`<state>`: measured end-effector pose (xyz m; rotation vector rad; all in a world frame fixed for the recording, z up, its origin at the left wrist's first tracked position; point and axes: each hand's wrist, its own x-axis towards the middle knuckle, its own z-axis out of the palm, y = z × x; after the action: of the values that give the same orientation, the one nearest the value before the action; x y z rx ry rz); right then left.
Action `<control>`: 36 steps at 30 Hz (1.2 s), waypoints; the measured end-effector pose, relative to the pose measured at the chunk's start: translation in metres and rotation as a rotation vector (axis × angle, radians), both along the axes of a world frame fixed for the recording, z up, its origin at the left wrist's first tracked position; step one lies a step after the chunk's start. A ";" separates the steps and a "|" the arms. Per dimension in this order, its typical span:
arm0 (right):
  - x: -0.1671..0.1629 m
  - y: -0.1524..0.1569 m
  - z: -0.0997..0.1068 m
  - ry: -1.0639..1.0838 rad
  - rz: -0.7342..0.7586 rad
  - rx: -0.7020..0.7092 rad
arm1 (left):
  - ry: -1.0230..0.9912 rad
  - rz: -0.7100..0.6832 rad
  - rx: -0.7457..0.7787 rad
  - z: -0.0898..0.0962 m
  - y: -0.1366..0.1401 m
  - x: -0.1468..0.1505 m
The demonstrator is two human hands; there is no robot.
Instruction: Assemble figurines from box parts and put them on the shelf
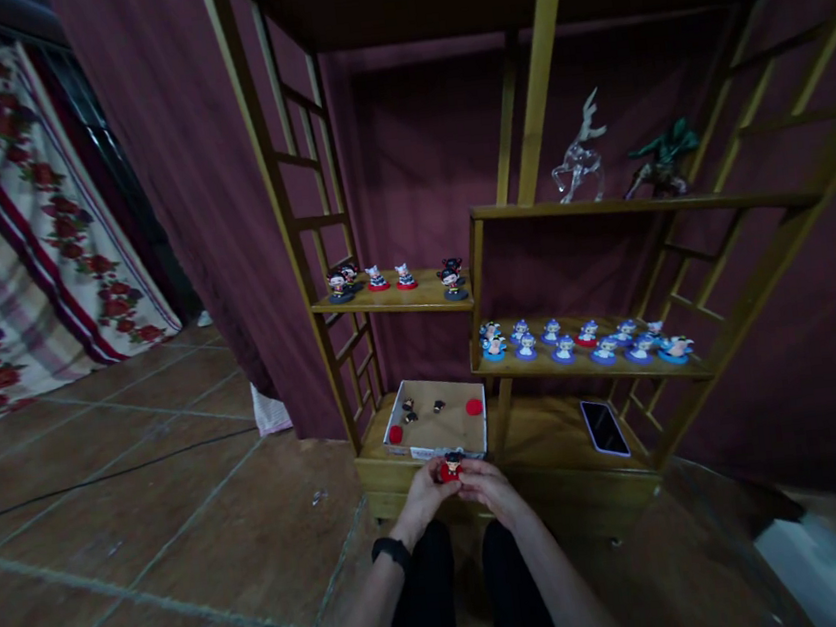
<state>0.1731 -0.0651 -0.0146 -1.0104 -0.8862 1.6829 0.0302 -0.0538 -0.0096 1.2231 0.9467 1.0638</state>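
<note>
Between my two hands is a small figurine (451, 465) with dark hair and a red base, held in front of the shelf's lower board. My left hand (425, 494), with a black band at the wrist, pinches it from the left. From the other side my right hand (487, 485) has its fingers closed on it. Just beyond my hands lies a shallow cardboard box (431, 431). Inside it are several small dark figure pieces (439, 407), a red round base (474, 407) at the right and another red piece (396, 434) at the left.
A wooden display shelf (393, 298) stands before me, bearing several figurines. More figurines with blue and purple bases (562, 349) line the right board. A phone (604, 428) lies low right. Above stand a clear deer (581, 154) and a green figure (664, 160). A cable (105, 478) crosses the floor.
</note>
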 end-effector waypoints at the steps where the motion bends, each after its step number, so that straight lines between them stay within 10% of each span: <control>1: 0.000 0.000 0.000 -0.002 -0.002 -0.001 | 0.006 -0.012 0.009 0.001 -0.001 0.000; 19: 0.001 0.000 -0.004 0.055 -0.116 -0.043 | 0.024 0.217 0.033 0.029 -0.003 -0.024; 36: 0.001 0.011 -0.019 0.032 -0.145 -0.061 | 0.118 0.364 0.556 0.262 0.056 -0.048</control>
<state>0.1739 -0.0540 -0.0336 -1.0601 -0.7268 1.6075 -0.0182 0.0022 0.2526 1.6139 1.0233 1.6322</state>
